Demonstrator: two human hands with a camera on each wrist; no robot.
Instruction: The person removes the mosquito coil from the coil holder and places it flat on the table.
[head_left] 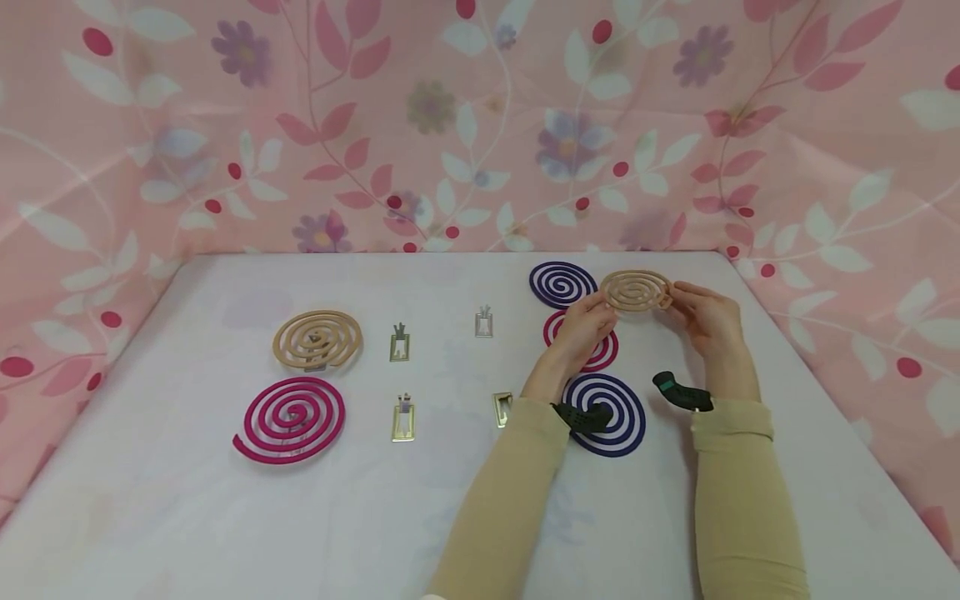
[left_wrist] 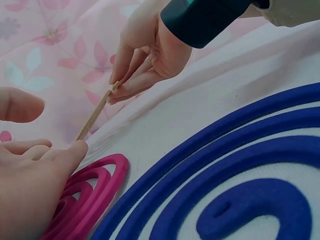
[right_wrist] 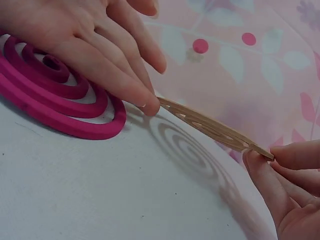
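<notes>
Above the far right of the table, a tan mosquito coil (head_left: 636,290) is held off the cloth, its shadow below it. My right hand (head_left: 712,325) pinches the coil's outer end between thumb and fingers. On the other side, my left hand (head_left: 573,333) touches the coil's edge with a fingertip, its fingers fairly straight and its thumb apart in the left wrist view. Beneath the left hand lies a magenta coil (right_wrist: 95,107), partly covered. A blue coil (left_wrist: 250,145) lies nearer, under the left wrist, and another dark blue coil (head_left: 562,285) lies behind.
On the left, a second tan coil (head_left: 317,340) and a larger magenta coil (head_left: 295,419) sit over metal stands. Several small metal stands, including a gold one (head_left: 403,425) and a silver one (head_left: 483,323), lie mid-table. A floral curtain (head_left: 435,125) borders the white table.
</notes>
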